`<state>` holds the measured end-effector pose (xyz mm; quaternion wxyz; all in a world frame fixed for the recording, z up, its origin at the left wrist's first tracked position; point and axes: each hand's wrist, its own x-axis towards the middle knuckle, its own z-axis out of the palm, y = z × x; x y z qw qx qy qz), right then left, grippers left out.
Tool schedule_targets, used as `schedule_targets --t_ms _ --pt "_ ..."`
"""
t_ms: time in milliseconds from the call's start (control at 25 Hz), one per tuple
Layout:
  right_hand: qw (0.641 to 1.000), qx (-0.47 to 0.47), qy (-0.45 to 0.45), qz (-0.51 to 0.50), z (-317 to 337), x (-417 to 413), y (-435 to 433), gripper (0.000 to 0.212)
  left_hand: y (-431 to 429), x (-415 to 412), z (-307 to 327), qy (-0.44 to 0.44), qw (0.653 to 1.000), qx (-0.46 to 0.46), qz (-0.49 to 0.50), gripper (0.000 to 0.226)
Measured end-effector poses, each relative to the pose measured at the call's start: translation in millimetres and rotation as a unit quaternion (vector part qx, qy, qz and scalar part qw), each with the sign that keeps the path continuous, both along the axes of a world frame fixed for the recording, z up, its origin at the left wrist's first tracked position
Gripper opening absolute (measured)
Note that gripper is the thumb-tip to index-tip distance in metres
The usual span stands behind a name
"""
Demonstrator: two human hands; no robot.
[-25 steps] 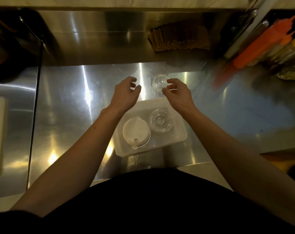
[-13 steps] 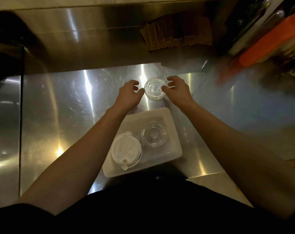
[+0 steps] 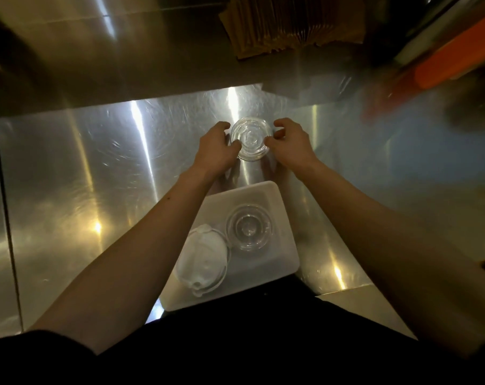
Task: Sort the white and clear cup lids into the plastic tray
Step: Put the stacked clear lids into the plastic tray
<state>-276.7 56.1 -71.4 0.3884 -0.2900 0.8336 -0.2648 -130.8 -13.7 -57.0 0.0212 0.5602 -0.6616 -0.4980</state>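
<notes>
A clear cup lid (image 3: 251,138) lies on the steel counter beyond the tray. My left hand (image 3: 216,151) grips its left edge with thumb and fingers, and my right hand (image 3: 290,145) grips its right edge. Near me stands a white plastic tray (image 3: 287,245). Inside it, a stack of white lids (image 3: 202,263) sits on the left and a stack of clear lids (image 3: 248,227) on the right.
A brushed steel counter (image 3: 97,176) spreads out to the left, with a raised steel shelf behind it. A stack of brown paper sleeves (image 3: 291,26) sits on the shelf. Orange bottles (image 3: 452,65) and other containers crowd the far right.
Both hands have closed in on the clear lid from either side and now pinch its edges. The camera has tilted downward, so the tray sits lower in view.
</notes>
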Motion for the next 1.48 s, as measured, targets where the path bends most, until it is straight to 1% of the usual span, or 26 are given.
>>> schedule_targets --t_ms 120,240,280,360,440,520,560,640,720,800,880,1120,1280,1480 --pt "1.0 0.007 -0.011 -0.015 -5 3 -2 0.048 -1 -5 -1 0.011 1.0 -0.005 0.015 0.046" --pt "0.997 0.01 -0.057 -0.06 -13 3 -7 0.048 -6 -5 -8 0.01 0.999 0.004 0.04 0.04" --pt "0.994 0.013 -0.073 -0.078 -16 2 -7 0.049 -6 -4 -12 0.007 0.999 0.005 0.043 0.033" --pt "0.99 0.016 -0.1 -0.103 -20 1 -6 0.047 -7 -1 -17 -0.006 0.999 0.007 0.049 0.004" --pt "0.985 0.016 -0.123 -0.123 -17 3 -6 0.041 -6 0 -14 0.0 0.999 0.005 0.054 0.013" --pt "0.982 0.011 -0.135 -0.129 -13 5 -4 0.038 -4 1 -9 0.018 0.997 -0.002 0.068 0.008" --pt "0.982 0.007 -0.137 -0.132 -12 6 -3 0.038 -4 2 -7 0.031 0.996 0.001 0.081 0.013" --pt "0.98 -0.005 -0.14 -0.139 -6 6 -1 0.037 -4 5 -2 0.058 0.993 0.01 0.107 0.032" --pt "0.982 -0.026 -0.13 -0.137 3 7 1 0.037 -1 9 5 0.071 0.991 -0.005 0.111 0.037" --pt "0.986 -0.048 -0.103 -0.118 13 9 6 0.036 1 14 14 0.072 0.991 -0.026 0.108 0.036" --pt "0.987 -0.071 -0.097 -0.107 22 13 13 0.033 7 21 21 0.084 0.99 -0.04 0.11 0.035" --pt "0.982 -0.133 -0.071 -0.112 52 35 52 0.031 39 45 49 0.134 0.983 -0.059 0.106 0.037" --pt "0.981 -0.141 -0.063 -0.114 62 57 86 0.032 69 65 57 0.149 0.982 -0.07 0.097 0.037" --pt "0.982 -0.132 -0.069 -0.115 62 83 129 0.032 100 88 52 0.142 0.986 -0.055 0.073 0.035"
